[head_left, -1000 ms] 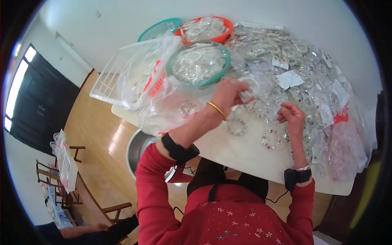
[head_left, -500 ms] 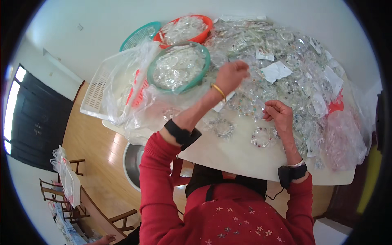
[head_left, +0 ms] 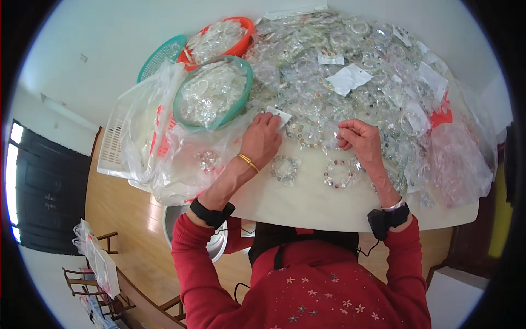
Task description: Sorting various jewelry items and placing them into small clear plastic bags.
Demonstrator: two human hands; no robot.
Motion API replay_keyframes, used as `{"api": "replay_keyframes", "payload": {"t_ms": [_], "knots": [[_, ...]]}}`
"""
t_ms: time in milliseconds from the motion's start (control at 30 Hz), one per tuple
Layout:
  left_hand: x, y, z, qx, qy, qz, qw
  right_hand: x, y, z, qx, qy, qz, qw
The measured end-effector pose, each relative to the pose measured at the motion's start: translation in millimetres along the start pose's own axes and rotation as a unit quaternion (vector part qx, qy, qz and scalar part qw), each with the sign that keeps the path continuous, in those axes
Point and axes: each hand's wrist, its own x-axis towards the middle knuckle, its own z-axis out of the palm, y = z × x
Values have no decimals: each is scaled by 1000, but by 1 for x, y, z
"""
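A: What did the left hand (head_left: 262, 141) hold?

B: It lay palm down on the pale round table (head_left: 307, 203), fingers bent over a small clear plastic packet with a white card label (head_left: 278, 116), at the near edge of the heap. It seemed to pinch the packet, though the grip itself was hidden under the fingers.

A: And the right hand (head_left: 359, 143)?

B: It was curled half shut, fingertips drawn together on the corner of a clear packet holding a beaded bracelet (head_left: 310, 133), which lay between the two hands.

A: What lay on the bare table in front of them?

B: Two loose bracelets of clear and pale beads: one (head_left: 285, 167) just beside the left wrist, the other (head_left: 338, 174) just below the right hand. They lay apart from each other.

A: What surrounded the work?

B: A large heap of clear packets with bracelets and white tags (head_left: 372, 77) covered the far half of the table. At the left stood a green round plastic basket (head_left: 215, 93) filled with clear packets, resting on a crumpled clear plastic bag (head_left: 164, 153). Beyond it were an orange round basket (head_left: 222, 38), also filled, and a teal basket (head_left: 161, 55). A white slatted plastic tray (head_left: 112, 148) lay at the table's left edge.
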Motion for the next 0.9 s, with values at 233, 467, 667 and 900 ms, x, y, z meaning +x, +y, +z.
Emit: {"api": "replay_keyframes", "payload": {"t_ms": [233, 467, 667, 900], "knots": [[16, 35, -54, -13, -46, 28, 998, 0, 3, 2, -7, -7, 8, 1000], [108, -60, -111, 184, 81, -71, 977, 0, 7, 5, 32, -5, 20, 999], [166, -193, -115, 113, 59, -169, 977, -2, 3, 5, -6, 18, 30, 999], [179, -248, -74, -2, -53, -93, 994, -2, 1, 7, -17, 18, 28, 999]]}}
